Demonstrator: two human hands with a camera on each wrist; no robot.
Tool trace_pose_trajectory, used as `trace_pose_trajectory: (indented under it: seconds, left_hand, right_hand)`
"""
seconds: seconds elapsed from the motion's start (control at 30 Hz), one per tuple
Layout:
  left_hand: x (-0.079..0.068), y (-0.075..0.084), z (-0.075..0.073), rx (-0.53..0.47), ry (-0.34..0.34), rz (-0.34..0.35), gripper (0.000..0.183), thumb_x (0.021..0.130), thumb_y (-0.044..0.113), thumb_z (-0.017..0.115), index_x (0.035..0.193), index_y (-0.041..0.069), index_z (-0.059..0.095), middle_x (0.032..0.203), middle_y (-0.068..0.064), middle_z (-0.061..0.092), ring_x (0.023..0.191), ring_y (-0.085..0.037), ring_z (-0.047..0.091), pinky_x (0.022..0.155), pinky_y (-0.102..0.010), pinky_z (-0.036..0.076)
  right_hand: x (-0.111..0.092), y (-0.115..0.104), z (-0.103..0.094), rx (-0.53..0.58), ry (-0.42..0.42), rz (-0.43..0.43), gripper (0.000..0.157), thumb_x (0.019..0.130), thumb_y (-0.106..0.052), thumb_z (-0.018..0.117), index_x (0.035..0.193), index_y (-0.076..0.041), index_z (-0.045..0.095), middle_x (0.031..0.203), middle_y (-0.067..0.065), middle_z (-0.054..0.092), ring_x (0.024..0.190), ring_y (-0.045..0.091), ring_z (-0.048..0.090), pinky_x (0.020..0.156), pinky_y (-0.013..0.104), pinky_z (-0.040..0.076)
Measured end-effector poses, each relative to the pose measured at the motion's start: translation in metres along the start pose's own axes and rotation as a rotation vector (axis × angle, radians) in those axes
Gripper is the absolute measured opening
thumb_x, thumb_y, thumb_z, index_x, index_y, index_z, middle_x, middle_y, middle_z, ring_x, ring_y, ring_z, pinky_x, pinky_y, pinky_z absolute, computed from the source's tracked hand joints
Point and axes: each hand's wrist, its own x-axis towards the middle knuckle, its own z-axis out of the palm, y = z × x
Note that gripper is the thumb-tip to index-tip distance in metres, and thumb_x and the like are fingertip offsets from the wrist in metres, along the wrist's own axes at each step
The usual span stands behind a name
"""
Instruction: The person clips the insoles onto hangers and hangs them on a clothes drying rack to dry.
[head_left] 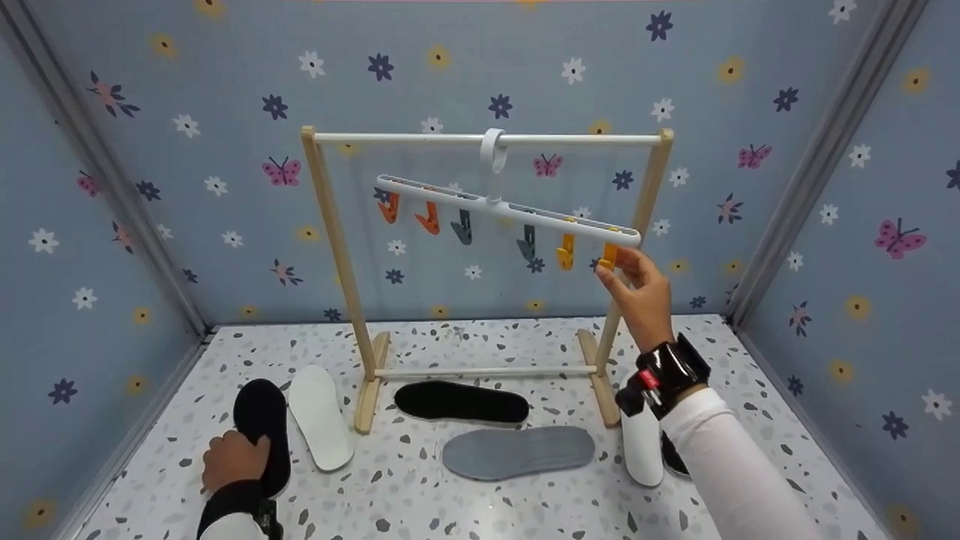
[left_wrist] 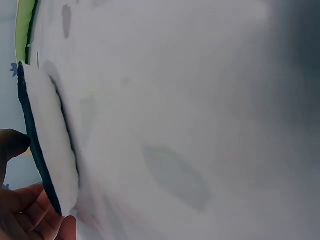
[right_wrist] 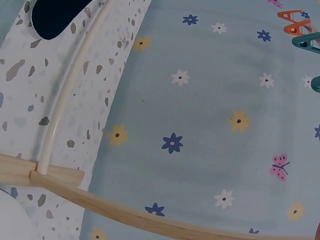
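Observation:
At the left, my left hand (head_left: 234, 461) grips the edge of a black insole (head_left: 261, 409). The left wrist view shows that insole's pale underside (left_wrist: 52, 140), its edge between thumb and fingers. My right hand (head_left: 643, 296) pinches a yellow clip (head_left: 609, 256) at the right end of a white clip hanger (head_left: 450, 196). The hanger hangs from the rack's top bar and tilts down to the right. Along it hang another yellow clip (head_left: 565, 253), two dark green clips (head_left: 527, 244) and two orange clips (head_left: 429, 219). The right wrist view does not show the pinch.
A wooden rack (head_left: 337, 247) stands on the speckled floor (head_left: 405, 495). Around it lie a white-green insole (head_left: 321, 420), a black insole (head_left: 461, 402), a grey insole (head_left: 517, 452) and a white insole (head_left: 643, 454). Another dark insole (head_left: 673, 456) is partly hidden by the right arm.

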Motion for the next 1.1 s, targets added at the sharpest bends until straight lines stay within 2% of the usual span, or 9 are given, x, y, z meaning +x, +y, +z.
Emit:
trace_pose_trajectory:
  seconds: [0.1,0.37,0.53,0.63,0.73,0.8,1.0,1.1]
  left_hand:
    - [0.000,0.004,-0.004,-0.013,-0.013,-0.005,0.051,0.089,0.025,0.053,0.106,-0.023,0.049,0.107,-0.043,0.045,0.102,-0.058,0.045,0.081,-0.063,0.041]
    - [0.002,0.006,-0.008,-0.064,-0.030,-0.013,0.052,0.089,0.025,0.054,0.108,-0.023,0.049,0.104,-0.043,0.048,0.097,-0.057,0.050,0.077,-0.060,0.044]
    - [0.006,-0.002,-0.006,-0.124,-0.012,-0.019,0.041,0.087,0.022,0.057,0.094,-0.019,0.054,0.085,-0.034,0.057,0.077,-0.047,0.057,0.064,-0.052,0.047]
    - [0.007,-0.005,-0.006,-0.165,0.018,-0.037,0.033,0.087,0.018,0.057,0.085,-0.014,0.056,0.079,-0.030,0.060,0.072,-0.043,0.058,0.064,-0.050,0.046]
    - [0.005,-0.005,-0.009,-0.201,0.042,-0.067,0.032,0.086,0.016,0.057,0.088,-0.016,0.059,0.087,-0.031,0.061,0.079,-0.045,0.058,0.071,-0.052,0.046]
    - [0.004,-0.003,-0.012,-0.225,0.046,-0.087,0.034,0.086,0.017,0.056,0.096,-0.016,0.060,0.097,-0.031,0.061,0.087,-0.047,0.057,0.078,-0.053,0.045]
    - [0.006,-0.007,-0.022,-0.260,-0.030,-0.113,0.040,0.088,0.021,0.050,0.107,-0.013,0.061,0.108,-0.030,0.060,0.098,-0.048,0.054,0.088,-0.054,0.042]
    - [0.009,-0.011,-0.024,-0.271,-0.041,-0.108,0.042,0.087,0.023,0.049,0.107,-0.012,0.062,0.108,-0.030,0.060,0.099,-0.049,0.054,0.088,-0.053,0.042]
  right_hand:
    - [0.003,0.007,0.001,0.009,0.013,0.000,0.049,0.085,-0.024,0.072,0.124,0.000,0.056,0.117,0.014,0.061,0.112,0.021,0.055,0.106,0.033,0.035]
    - [-0.006,-0.023,0.004,0.057,0.020,-0.014,0.039,0.087,-0.010,0.068,0.118,0.009,0.055,0.116,0.023,0.059,0.114,0.029,0.055,0.105,0.037,0.036]
    - [-0.007,-0.027,0.006,0.072,0.029,-0.011,0.038,0.088,-0.008,0.066,0.117,0.012,0.054,0.116,0.025,0.059,0.114,0.031,0.055,0.103,0.039,0.039]
    - [-0.005,-0.022,0.006,0.081,0.032,-0.003,0.039,0.088,-0.012,0.067,0.118,0.009,0.055,0.115,0.023,0.060,0.113,0.028,0.057,0.102,0.037,0.040]
    - [-0.001,-0.010,0.006,0.085,0.043,-0.004,0.039,0.087,-0.015,0.068,0.118,0.006,0.055,0.114,0.019,0.061,0.111,0.025,0.058,0.101,0.035,0.041]
    - [0.002,-0.001,0.005,0.094,0.048,-0.012,0.040,0.087,-0.017,0.069,0.118,0.004,0.056,0.113,0.016,0.062,0.110,0.022,0.058,0.099,0.033,0.043]
    - [0.005,0.006,0.005,0.098,0.046,-0.021,0.045,0.086,-0.024,0.070,0.119,0.001,0.055,0.112,0.012,0.061,0.108,0.020,0.060,0.093,0.027,0.047]
    - [0.007,0.006,0.005,0.108,0.042,-0.024,0.045,0.085,-0.023,0.071,0.119,0.002,0.055,0.112,0.013,0.061,0.106,0.020,0.061,0.092,0.027,0.047]
